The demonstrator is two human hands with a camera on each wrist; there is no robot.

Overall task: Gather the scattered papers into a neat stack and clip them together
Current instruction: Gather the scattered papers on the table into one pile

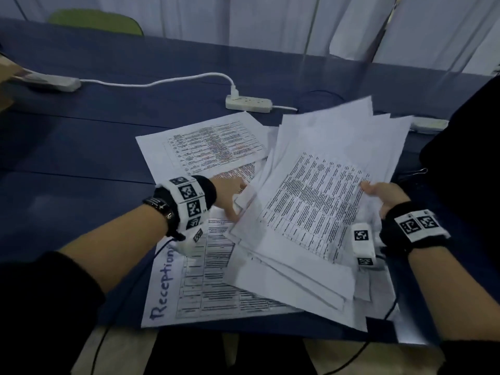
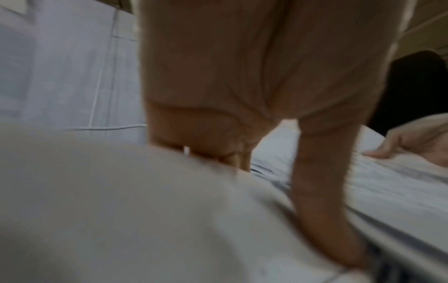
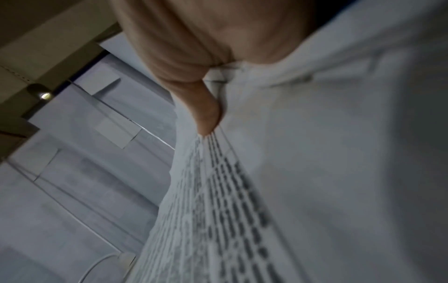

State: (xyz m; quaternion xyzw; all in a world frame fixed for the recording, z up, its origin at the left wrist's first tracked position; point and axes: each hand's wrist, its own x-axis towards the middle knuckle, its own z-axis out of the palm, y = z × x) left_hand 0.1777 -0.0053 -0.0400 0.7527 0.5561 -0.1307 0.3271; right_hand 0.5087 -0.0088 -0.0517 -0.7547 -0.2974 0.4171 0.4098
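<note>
Gripping the fanned papers (image 1: 319,190) by both side edges (printed tables up), left hand (image 1: 230,196) and right hand (image 1: 384,196) lift them beside the power strip (image 1: 249,102)

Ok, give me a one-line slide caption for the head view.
Both hands gather a fanned bundle of printed papers above the blue table; more sheets lie beneath.

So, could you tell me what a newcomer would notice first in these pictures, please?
A messy fan of white printed sheets rises off the dark blue table, pinched at its right edge by the right hand. The left hand reaches under its left side. A flat sheet with handwritten blue lettering lies nearest the person.
</note>
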